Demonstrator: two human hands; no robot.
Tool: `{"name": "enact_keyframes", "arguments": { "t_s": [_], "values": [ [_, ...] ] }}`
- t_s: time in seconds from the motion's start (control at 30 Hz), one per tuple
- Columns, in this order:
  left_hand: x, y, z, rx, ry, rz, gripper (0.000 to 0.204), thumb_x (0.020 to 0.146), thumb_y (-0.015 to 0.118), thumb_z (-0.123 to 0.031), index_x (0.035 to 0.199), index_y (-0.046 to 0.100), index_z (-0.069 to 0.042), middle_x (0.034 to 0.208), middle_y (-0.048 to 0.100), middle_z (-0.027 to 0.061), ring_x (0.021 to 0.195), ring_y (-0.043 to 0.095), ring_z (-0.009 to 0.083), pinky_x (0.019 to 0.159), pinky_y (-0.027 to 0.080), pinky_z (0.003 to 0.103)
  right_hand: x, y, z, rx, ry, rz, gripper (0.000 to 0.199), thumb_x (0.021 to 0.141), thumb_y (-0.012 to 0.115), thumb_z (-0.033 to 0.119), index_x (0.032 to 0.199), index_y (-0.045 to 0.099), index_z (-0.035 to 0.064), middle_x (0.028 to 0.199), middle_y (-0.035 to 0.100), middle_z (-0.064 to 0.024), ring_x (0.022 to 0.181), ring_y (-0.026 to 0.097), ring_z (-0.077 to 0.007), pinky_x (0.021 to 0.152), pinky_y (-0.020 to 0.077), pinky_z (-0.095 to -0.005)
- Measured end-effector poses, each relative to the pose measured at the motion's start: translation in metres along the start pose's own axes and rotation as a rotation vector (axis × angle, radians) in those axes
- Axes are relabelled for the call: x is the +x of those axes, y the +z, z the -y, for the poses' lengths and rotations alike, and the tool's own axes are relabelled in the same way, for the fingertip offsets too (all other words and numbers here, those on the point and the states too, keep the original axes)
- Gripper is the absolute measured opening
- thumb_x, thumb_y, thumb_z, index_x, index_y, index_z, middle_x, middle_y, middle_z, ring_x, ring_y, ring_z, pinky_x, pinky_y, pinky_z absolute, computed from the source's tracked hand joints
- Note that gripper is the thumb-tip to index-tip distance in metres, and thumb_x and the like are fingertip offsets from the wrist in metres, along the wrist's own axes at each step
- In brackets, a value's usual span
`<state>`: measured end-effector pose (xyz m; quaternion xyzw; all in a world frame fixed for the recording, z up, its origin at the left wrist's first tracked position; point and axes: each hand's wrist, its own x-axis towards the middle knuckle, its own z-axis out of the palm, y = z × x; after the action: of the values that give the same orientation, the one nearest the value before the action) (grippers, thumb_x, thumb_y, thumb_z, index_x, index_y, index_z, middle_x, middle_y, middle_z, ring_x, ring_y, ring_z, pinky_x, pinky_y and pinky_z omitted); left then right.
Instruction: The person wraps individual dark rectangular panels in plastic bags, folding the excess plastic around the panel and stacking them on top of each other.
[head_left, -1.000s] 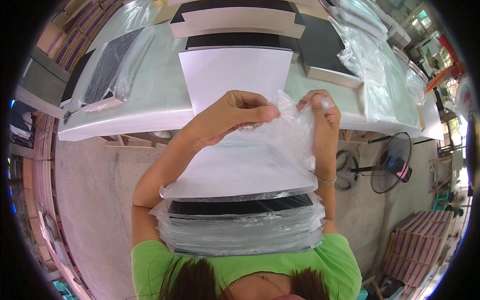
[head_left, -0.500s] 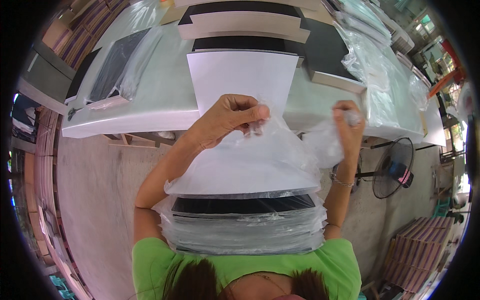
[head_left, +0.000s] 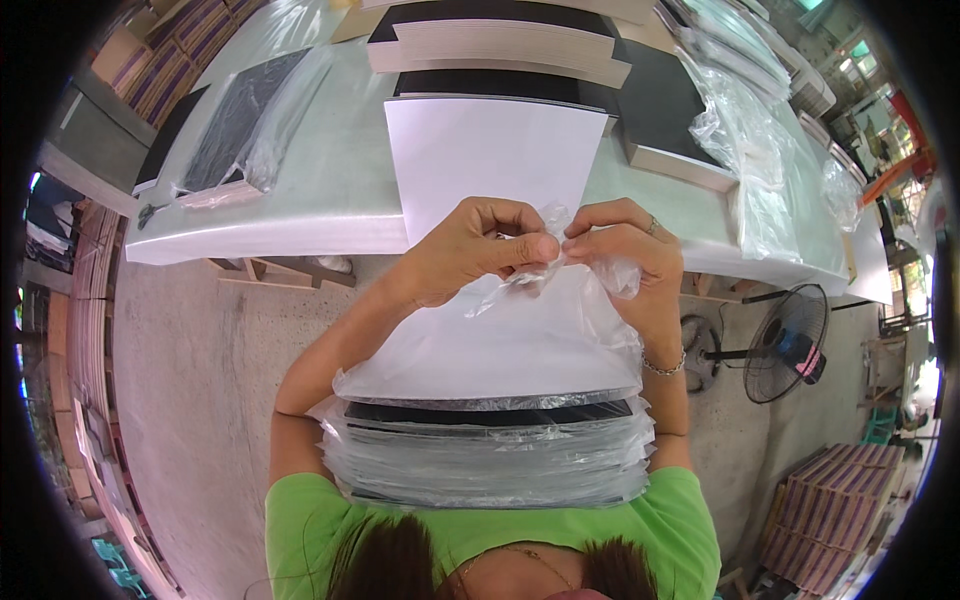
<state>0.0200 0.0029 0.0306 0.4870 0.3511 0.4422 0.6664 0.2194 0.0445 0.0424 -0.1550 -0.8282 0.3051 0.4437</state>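
Note:
A stack of flat black and white boards in clear plastic (head_left: 490,465) rises close to my chest. The uppermost white board (head_left: 490,345) sits inside a clear plastic bag (head_left: 600,315) that is gathered at its far end. My left hand (head_left: 465,250) pinches the gathered plastic between thumb and fingers. Right beside it, my right hand (head_left: 640,260) is closed on the same film, with a loose bunch of it under the fingers. Beyond both hands, a bare white board (head_left: 490,150) slopes over the table edge, with a black surface behind it.
The covered table (head_left: 330,190) carries a plastic-wrapped black board (head_left: 240,120) at left and a thick black-topped stack (head_left: 665,110) at right. Crumpled plastic (head_left: 755,160) lies farther right. A standing fan (head_left: 785,345) and stacked striped bundles (head_left: 830,510) are on the right-hand floor.
My right hand has come leftward to meet my left hand, bringing its bunch of plastic. The left hand has shifted slightly right, still pinching the film.

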Motion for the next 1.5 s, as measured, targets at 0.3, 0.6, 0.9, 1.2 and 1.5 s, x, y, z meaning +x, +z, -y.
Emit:
{"name": "enact_keyframes", "arguments": {
  "t_s": [0.3,0.6,0.9,1.2,1.5],
  "values": [
    [-0.002,-0.015,0.002,-0.032,0.003,-0.198,0.025,0.084,0.064,-0.031,0.083,0.059,-0.007,0.070,0.055,-0.0001,0.057,0.053,0.0073,0.052,0.042,0.019,-0.013,-0.005,-0.005,0.478,0.200,-0.096,0.017,0.069,0.060,-0.009,0.083,0.060,0.0015,0.087,0.061,-0.0102,0.077,0.059,-0.0170,0.067,0.0489,-0.0271],
    [-0.017,0.004,-0.028,0.234,-0.187,-0.020,0.036,0.086,0.060,-0.038,0.082,0.061,-0.003,0.068,0.055,0.0015,0.052,0.051,0.0084,0.049,0.042,0.021,-0.007,-0.003,-0.012,-0.007,-0.046,-0.147,0.018,0.066,0.064,-0.007,0.079,0.067,0.0058,0.100,0.059,-0.0120,0.074,0.059,-0.0150,0.064,0.0492,-0.0230],
    [-0.006,0.003,-0.008,0.043,-0.127,-0.014,0.029,0.080,0.069,-0.030,0.088,0.063,-0.004,0.072,0.057,0.0008,0.060,0.050,0.0068,0.049,0.038,0.020,-0.015,0.007,-0.009,-0.004,0.047,-0.120,0.025,0.060,0.068,-0.006,0.081,0.069,0.0060,0.102,0.058,-0.0109,0.056,0.054,-0.0076,0.056,0.0458,-0.0216],
    [-0.006,0.002,0.000,0.011,-0.100,-0.006,0.030,0.076,0.072,-0.031,0.089,0.062,-0.006,0.073,0.058,-0.0013,0.060,0.049,0.0038,0.049,0.037,0.017,-0.007,0.016,-0.010,-0.055,-0.061,-0.130,0.024,0.058,0.073,-0.004,0.078,0.068,0.0056,0.095,0.060,-0.0100,0.074,0.059,-0.0147,0.054,0.0454,-0.0215],
    [-0.009,0.002,0.001,-0.070,-0.133,-0.021,0.038,0.081,0.064,-0.044,0.093,0.060,-0.009,0.079,0.055,-0.0032,0.072,0.051,0.0016,0.053,0.036,0.012,-0.018,0.023,-0.013,0.082,-0.050,-0.257,0.026,0.060,0.068,-0.012,0.080,0.069,0.0039,0.100,0.057,-0.0138,0.048,0.049,-0.0039,0.049,0.0464,-0.0185]
  ]
}}
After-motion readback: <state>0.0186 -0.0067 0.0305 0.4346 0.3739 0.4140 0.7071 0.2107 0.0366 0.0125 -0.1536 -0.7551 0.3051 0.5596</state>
